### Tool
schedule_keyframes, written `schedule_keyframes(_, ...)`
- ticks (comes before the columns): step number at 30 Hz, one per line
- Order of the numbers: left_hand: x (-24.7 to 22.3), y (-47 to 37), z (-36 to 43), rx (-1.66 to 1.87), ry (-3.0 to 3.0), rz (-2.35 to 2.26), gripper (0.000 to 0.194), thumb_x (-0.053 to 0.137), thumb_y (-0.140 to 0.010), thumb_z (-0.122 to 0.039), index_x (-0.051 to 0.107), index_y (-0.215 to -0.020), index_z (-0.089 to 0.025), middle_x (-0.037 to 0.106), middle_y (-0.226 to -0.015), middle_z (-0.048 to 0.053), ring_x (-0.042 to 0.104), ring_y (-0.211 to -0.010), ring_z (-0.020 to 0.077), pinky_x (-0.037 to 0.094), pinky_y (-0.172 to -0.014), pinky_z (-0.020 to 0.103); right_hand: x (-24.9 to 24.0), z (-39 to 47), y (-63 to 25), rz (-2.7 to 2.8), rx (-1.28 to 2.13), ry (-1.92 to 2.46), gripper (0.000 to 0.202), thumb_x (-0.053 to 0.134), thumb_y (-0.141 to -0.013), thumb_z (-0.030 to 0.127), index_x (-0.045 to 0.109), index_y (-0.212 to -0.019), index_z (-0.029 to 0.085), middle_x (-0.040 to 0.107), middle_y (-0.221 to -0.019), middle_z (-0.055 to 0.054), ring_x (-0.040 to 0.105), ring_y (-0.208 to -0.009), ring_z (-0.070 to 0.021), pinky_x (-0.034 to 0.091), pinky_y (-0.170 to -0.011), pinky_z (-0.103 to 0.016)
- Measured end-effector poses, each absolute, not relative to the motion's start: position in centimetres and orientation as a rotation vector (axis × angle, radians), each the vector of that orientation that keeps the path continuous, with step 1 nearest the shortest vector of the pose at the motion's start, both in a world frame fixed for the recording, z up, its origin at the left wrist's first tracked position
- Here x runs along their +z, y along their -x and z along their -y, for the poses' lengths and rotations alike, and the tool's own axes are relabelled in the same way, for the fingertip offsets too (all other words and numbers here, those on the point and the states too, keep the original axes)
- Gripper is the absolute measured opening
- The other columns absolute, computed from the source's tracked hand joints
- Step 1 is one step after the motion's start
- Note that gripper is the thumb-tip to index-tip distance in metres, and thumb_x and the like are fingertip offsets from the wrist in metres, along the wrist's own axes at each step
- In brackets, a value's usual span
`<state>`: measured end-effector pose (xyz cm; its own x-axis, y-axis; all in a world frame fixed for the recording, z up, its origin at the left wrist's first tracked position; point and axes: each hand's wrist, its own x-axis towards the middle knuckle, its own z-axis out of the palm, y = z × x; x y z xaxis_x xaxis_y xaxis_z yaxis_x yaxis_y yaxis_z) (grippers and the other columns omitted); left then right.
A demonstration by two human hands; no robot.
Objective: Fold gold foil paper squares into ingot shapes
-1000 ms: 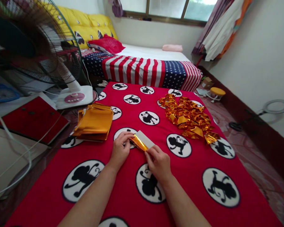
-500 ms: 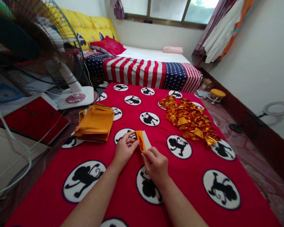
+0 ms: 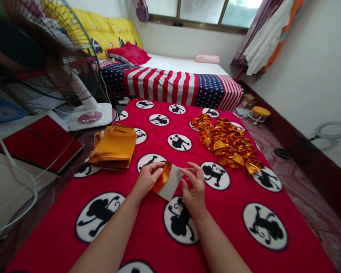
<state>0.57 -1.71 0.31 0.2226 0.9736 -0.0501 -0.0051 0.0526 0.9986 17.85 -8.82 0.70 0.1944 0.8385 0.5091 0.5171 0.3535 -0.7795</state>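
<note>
A sheet of gold foil paper (image 3: 172,182), its pale backing facing up on the right part and a gold curl on the left, lies between my hands above the red cloth (image 3: 230,235). My left hand (image 3: 150,177) pinches its left side between thumb and fingers. Beside the sheet's right edge is my right hand (image 3: 193,189), fingers apart, the fingertips at or very near the paper. Left of my hands rests a stack of gold sheets (image 3: 115,144). To the right lies a cluster of folded gold foil pieces (image 3: 223,140).
A fan (image 3: 91,115) stands beyond the stack at the left, with a white cable (image 3: 35,189) near the left edge. Behind the cloth is a bed (image 3: 170,85). A yellow stool (image 3: 261,111) and a ring on a stand (image 3: 332,130) are at the right.
The folded strip has opened into a wider sheet showing more pale backing. My right hand has moved slightly right and up and its fingers have spread.
</note>
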Motion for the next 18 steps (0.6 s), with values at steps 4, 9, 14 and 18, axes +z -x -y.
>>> schedule_keyframes(4,1.0,-0.3,1.8,0.957,-1.231,-1.035,0.042,0.069,-0.076,-0.046,0.073,-0.104,-0.015,0.075,-0.094,0.009,0.069,-0.086,0.0231,0.055,-0.068,0.028,0.3,8.7,-17.5,1.474,0.437,1.217,0.035,0.049,-0.083,0.004,0.071,-0.1,0.026,0.052,-0.126,-0.008,0.061,-0.096,-0.0159,0.055,-0.081,-0.031)
schedule_keyframes(9,1.6,0.9,1.9,0.968,-0.973,-0.898,0.086,0.054,-0.077,-0.072,0.041,-0.144,-0.02,0.07,-0.1,0.011,0.07,-0.074,0.0199,0.055,-0.054,0.024,0.1,8.4,-18.1,1.354,0.236,1.242,0.039,0.049,-0.08,0.001,0.072,-0.097,0.026,0.058,-0.108,-0.006,0.06,-0.099,-0.0182,0.052,-0.087,-0.036)
schedule_keyframes(14,2.8,1.4,2.7,0.788,-0.886,-0.835,0.1,0.07,-0.073,-0.06,0.021,-0.152,-0.024,0.07,-0.101,0.014,0.072,-0.074,0.021,0.058,-0.062,0.028,0.0,8.2,-18.9,1.311,0.093,1.263,0.041,0.05,-0.08,0.0,0.072,-0.1,0.027,0.059,-0.103,-0.005,0.06,-0.098,-0.0186,0.051,-0.086,-0.037)
schedule_keyframes(18,3.6,0.7,3.5,0.587,-0.791,-0.895,0.093,0.061,-0.078,-0.065,0.021,-0.151,-0.023,0.073,-0.09,0.014,0.073,-0.069,0.0241,0.057,-0.057,0.027,0.1,8.2,-19.1,1.311,0.027,1.266,0.04,0.051,-0.082,0.0,0.072,-0.102,0.028,0.059,-0.103,-0.005,0.06,-0.098,-0.0189,0.051,-0.085,-0.037)
